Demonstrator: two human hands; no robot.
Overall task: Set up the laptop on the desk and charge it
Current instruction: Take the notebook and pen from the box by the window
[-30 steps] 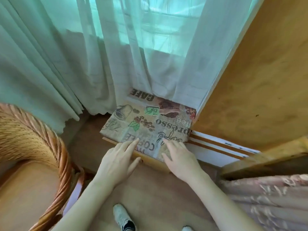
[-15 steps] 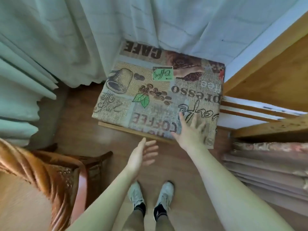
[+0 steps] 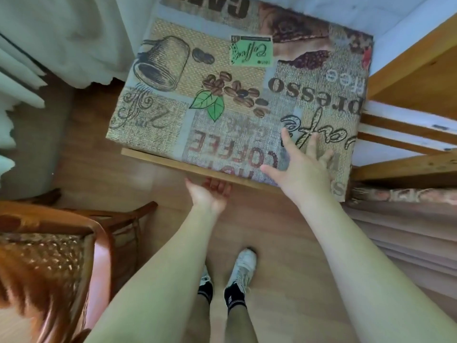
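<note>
A small wooden desk [image 3: 158, 157] stands by the curtain, covered with a coffee-print cloth [image 3: 222, 95]. My right hand [image 3: 303, 167] lies flat on the cloth near the front right corner, fingers spread. My left hand [image 3: 210, 193] is palm up under the desk's front wooden edge, its fingertips hidden beneath the edge. No laptop or charger is in view.
A wicker chair [image 3: 49, 256] stands at the left. Pale curtains [image 3: 61, 40] hang behind and left of the desk. A wooden cabinet side [image 3: 415, 78] and a folded patterned fabric stack [image 3: 408, 231] are at the right. My feet [image 3: 237, 271] stand on the wood floor.
The view has tilted down and closer to the desk. My left hand has left the cloth, turned palm up and gone under the front edge. The right hand stays on the cloth.
</note>
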